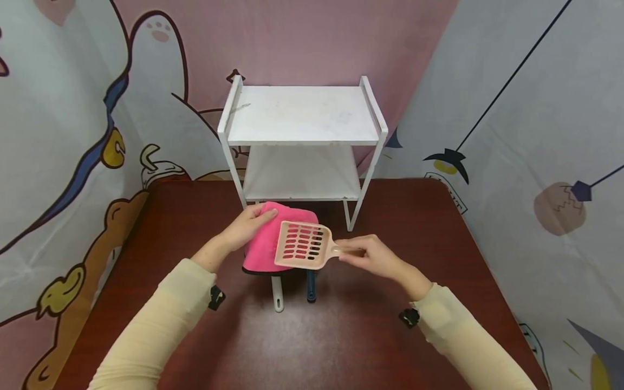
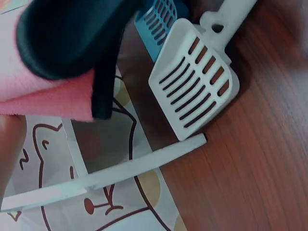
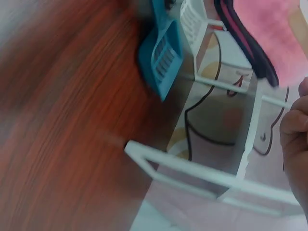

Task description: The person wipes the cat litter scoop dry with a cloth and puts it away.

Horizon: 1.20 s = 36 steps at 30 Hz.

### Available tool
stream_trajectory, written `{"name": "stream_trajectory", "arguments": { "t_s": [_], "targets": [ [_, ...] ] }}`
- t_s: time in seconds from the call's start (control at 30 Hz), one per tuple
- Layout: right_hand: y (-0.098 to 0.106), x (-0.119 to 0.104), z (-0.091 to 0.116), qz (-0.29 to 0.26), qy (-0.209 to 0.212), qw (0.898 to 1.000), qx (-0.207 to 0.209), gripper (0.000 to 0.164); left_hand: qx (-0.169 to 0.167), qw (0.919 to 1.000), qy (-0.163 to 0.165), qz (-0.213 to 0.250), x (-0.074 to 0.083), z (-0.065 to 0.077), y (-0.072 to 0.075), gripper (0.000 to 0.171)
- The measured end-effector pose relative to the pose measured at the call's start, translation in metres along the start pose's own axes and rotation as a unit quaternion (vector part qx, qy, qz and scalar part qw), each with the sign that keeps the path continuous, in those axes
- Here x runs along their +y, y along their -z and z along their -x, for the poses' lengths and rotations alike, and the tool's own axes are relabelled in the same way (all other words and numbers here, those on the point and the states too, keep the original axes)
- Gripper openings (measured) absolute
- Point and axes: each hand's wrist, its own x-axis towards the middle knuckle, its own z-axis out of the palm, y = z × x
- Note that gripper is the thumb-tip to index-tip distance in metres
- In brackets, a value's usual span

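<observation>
My left hand [image 1: 246, 225] grips a pink cloth [image 1: 263, 244] with black edging by its upper left side, thumb on top. My right hand [image 1: 368, 254] pinches the handle of a beige slotted litter scoop [image 1: 324, 248]. The scoop's head is in front of the cloth; whether they touch I cannot tell. Below the cloth, a whitish litter scoop [image 2: 173, 53] and a blue litter scoop [image 3: 149, 67] lie on the table. In the head view only their handles show, pointing toward me; the cloth hides their heads.
Behind the hands, a white two-tier shelf [image 1: 302, 116] stands at the back of the dark red-brown wooden table [image 1: 195, 325]. Cartoon-printed curtains [image 1: 512, 162] hang around the table's back and sides.
</observation>
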Motion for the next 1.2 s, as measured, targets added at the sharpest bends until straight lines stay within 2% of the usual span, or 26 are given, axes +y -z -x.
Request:
{"name": "stream_trajectory", "arguments": {
  "t_s": [0.1,0.23,0.43,0.57,0.7,0.87,1.07,1.2],
  "targets": [
    [-0.005,-0.004,-0.007,-0.001,0.023,1.000,-0.012,0.030,-0.015,0.9996,0.000,0.024,0.001,-0.001,-0.005,0.038],
    [-0.006,-0.004,-0.009,0.002,0.030,0.999,-0.016,0.029,-0.014,0.9994,-0.001,0.031,0.003,0.001,-0.006,0.037],
    [0.000,0.007,0.002,0.011,-0.024,1.000,-0.007,0.031,0.005,0.9997,0.002,0.025,0.001,0.006,0.005,0.038],
    [0.010,0.012,0.009,0.015,-0.071,0.997,-0.004,0.033,0.017,0.9997,-0.007,0.014,-0.001,0.011,0.016,0.038],
    [0.023,0.008,0.009,-0.003,-0.117,0.993,-0.004,0.033,0.036,0.9992,-0.018,0.003,-0.003,0.019,0.030,0.038],
    [0.040,-0.002,0.002,-0.014,-0.156,0.988,-0.010,0.032,0.058,0.9982,-0.018,-0.003,-0.005,0.032,0.047,0.040],
    [0.063,-0.023,-0.015,-0.013,-0.169,0.985,-0.031,0.022,0.086,0.9961,-0.007,-0.021,-0.008,0.048,0.063,0.042],
    [0.081,-0.037,-0.027,-0.017,-0.181,0.983,-0.030,0.023,0.108,0.9933,-0.011,-0.040,-0.012,0.054,0.070,0.045]
  ]
}}
